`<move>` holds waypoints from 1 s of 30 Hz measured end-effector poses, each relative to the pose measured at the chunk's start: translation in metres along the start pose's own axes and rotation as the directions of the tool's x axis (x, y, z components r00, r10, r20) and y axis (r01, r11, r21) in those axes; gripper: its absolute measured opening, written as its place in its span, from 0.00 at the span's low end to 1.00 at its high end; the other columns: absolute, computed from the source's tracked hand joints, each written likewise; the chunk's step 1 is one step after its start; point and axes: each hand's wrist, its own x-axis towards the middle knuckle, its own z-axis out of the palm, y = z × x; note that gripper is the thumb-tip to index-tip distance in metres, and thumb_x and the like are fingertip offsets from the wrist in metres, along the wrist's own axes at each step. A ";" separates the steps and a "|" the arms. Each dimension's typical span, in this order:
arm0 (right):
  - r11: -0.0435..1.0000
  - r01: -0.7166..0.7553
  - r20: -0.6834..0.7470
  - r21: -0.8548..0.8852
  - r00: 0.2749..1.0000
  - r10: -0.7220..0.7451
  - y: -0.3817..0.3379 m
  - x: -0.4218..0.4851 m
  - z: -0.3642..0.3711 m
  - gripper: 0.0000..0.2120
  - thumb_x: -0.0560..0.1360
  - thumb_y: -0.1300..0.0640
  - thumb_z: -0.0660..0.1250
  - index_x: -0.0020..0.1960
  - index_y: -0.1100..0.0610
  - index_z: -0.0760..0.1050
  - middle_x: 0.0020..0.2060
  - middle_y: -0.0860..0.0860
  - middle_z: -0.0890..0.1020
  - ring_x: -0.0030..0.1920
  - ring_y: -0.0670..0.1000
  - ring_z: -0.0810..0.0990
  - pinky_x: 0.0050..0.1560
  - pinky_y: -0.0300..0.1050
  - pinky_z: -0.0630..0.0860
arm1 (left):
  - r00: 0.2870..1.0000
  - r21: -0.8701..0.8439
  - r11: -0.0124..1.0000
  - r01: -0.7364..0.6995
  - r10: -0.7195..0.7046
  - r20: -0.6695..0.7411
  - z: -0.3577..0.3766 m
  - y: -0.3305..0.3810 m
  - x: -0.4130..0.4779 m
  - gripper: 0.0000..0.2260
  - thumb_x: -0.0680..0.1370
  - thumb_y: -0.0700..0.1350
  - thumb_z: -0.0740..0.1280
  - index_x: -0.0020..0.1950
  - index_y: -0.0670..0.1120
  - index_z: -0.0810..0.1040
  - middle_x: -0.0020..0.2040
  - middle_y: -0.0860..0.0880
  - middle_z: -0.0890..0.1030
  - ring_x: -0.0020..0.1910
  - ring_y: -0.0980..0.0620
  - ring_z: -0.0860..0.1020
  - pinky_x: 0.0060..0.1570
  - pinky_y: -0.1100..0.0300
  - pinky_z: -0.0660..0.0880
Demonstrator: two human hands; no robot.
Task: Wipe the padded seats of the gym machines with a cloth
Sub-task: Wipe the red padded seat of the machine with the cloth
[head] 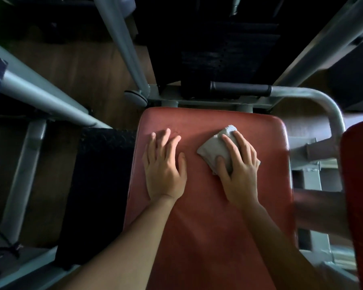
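A red padded seat (208, 206) of a gym machine fills the middle of the view. My left hand (164, 164) rests flat on its far left part, fingers straight and spread. My right hand (239, 168) presses a folded grey cloth (214, 149) onto the far right part of the seat with straight fingers. Part of the cloth is hidden under my palm.
Grey steel frame tubes (46, 97) run on the left and at the far right (327, 38). A black foam handle (239, 88) lies just beyond the seat. A second red pad (358, 195) stands at the right edge. A black textured footplate (96, 185) sits left of the seat over the wooden floor.
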 end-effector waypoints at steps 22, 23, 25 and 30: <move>0.979 -0.158 -0.192 0.128 0.964 0.181 -0.073 -0.067 0.037 0.15 0.81 0.64 0.62 0.63 0.53 0.81 0.58 0.45 0.81 0.59 0.47 0.76 0.62 0.45 0.74 | 0.987 -0.451 0.893 -0.012 0.082 0.137 -0.059 -0.056 -0.013 0.25 0.78 0.61 0.60 0.69 0.49 0.76 0.74 0.47 0.71 0.73 0.49 0.70 0.72 0.46 0.67; 0.990 -0.134 -0.236 0.052 0.961 0.143 -0.064 -0.075 0.041 0.15 0.81 0.63 0.61 0.63 0.54 0.81 0.60 0.47 0.80 0.61 0.48 0.74 0.65 0.45 0.71 | 0.983 -0.377 0.924 -0.069 0.128 0.135 -0.054 -0.053 -0.017 0.26 0.77 0.63 0.61 0.70 0.51 0.75 0.76 0.46 0.69 0.74 0.47 0.68 0.72 0.45 0.66; 0.993 -0.112 -0.257 -0.048 0.962 0.096 -0.054 -0.081 0.048 0.14 0.81 0.60 0.61 0.63 0.56 0.80 0.63 0.49 0.78 0.64 0.51 0.72 0.68 0.42 0.67 | 0.972 -0.240 0.959 -0.148 0.186 0.144 -0.046 -0.052 -0.022 0.29 0.77 0.66 0.61 0.73 0.53 0.72 0.78 0.44 0.65 0.76 0.43 0.64 0.73 0.43 0.64; 0.982 -0.130 -0.220 -0.136 0.970 0.098 -0.053 -0.079 0.055 0.13 0.80 0.60 0.66 0.64 0.54 0.78 0.64 0.49 0.75 0.66 0.51 0.69 0.66 0.46 0.62 | 0.969 -0.075 0.976 -0.204 0.212 0.126 -0.054 -0.067 -0.018 0.29 0.75 0.60 0.61 0.76 0.54 0.70 0.77 0.42 0.65 0.72 0.40 0.66 0.66 0.39 0.68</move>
